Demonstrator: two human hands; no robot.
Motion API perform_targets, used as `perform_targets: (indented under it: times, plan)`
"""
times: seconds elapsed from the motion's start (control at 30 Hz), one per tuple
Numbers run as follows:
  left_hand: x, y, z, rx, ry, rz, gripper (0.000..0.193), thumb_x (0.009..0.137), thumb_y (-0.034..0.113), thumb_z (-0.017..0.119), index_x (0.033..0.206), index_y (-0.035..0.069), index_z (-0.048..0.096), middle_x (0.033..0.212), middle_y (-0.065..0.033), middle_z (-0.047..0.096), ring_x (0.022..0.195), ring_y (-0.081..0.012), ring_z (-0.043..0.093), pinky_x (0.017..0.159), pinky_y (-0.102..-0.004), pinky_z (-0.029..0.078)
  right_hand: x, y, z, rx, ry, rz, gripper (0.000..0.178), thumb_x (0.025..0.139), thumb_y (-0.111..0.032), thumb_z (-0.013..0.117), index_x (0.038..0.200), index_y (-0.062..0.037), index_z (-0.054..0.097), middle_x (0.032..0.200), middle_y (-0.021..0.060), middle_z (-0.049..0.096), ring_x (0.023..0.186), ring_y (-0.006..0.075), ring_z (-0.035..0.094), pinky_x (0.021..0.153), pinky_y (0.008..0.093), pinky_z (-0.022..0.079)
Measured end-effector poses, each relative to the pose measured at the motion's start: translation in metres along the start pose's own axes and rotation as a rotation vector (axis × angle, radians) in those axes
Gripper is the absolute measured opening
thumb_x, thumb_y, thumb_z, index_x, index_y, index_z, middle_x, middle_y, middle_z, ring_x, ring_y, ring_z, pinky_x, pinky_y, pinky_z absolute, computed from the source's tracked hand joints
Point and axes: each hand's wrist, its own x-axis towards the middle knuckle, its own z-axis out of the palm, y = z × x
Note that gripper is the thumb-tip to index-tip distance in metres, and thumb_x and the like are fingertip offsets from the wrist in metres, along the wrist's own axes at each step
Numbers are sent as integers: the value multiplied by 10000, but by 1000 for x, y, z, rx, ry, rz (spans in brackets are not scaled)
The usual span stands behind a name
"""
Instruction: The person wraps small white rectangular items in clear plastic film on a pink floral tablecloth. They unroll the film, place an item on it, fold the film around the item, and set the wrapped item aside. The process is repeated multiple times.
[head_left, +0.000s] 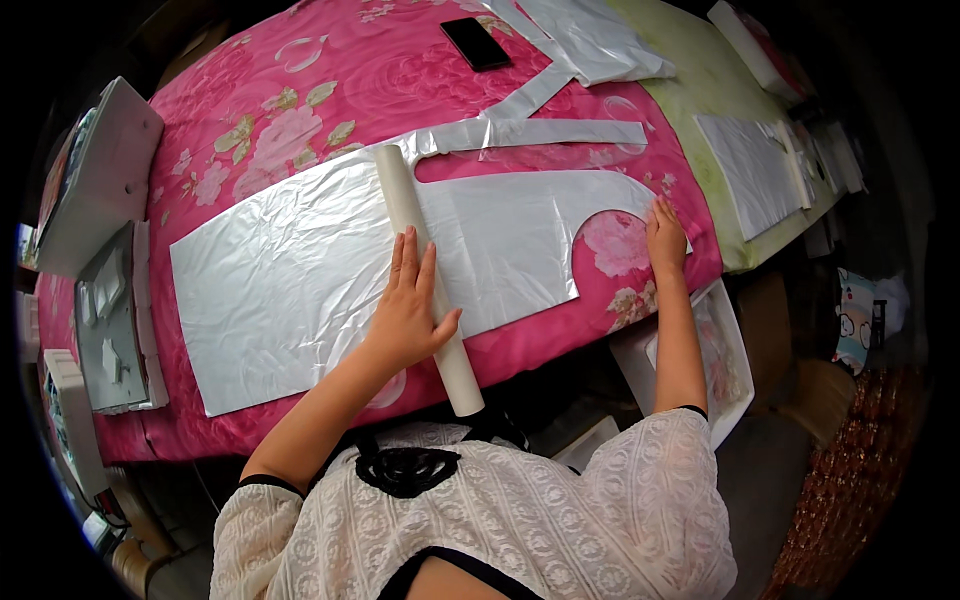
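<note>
A silvery, thin plastic apron [285,275] lies spread over the pink table cover, with a long strap and a curved cut-out at its right end. Across it rests a pale, straight tube [400,192], its near end past the table edge. My left hand [400,315] lies on the tube, fingers stretched and thumb apart. At the apron's right end, my right hand [666,240] rests its fingers flat on the loop's edge. The thumb of that hand is hidden.
Another folded plastic piece [600,40] and a black phone [476,44] lie at the back. A flat plastic stack [750,175] sits on the green cover at right. White foam boxes [110,170] stand at left. Below the right edge is a white bin [735,345].
</note>
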Motion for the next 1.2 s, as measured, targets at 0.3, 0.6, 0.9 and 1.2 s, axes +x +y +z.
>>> perform_targets:
  times: [0.3,0.6,0.9,1.2]
  plan:
    - [-1,-6,4,26,49,56,826,762,320,635,1393,-27,230,1479,-277,41,1372,-447,58,1094,-462,208,0,-105,-46,248,-8,177,108,751,-82,637,809,-25,566,713,66,623,631,236,602,575,352,462]
    - [-10,5,-45,-1274,-197,-519,431,888,227,579,1234,-6,468,1123,-88,571,906,-125,563,798,-271,469,-88,-315,-66,876,-447,-388,186,729,-79,662,877,-34,560,816,104,607,744,274,613,660,381,494]
    - [-96,-126,-130,-996,-118,-868,164,874,164,597,930,11,616,808,-67,655,726,-136,631,660,-286,501,-131,-317,-100,345,-456,-237,420,736,-372,702,866,-10,535,861,127,570,806,283,567,655,383,477]
    - [-131,-196,-169,-908,-16,-1032,150,869,143,600,945,14,605,793,-48,625,694,-126,604,626,-260,477,-145,-293,-78,335,-854,17,480,744,-463,634,766,15,608,673,206,631,636,355,636,597,442,506]
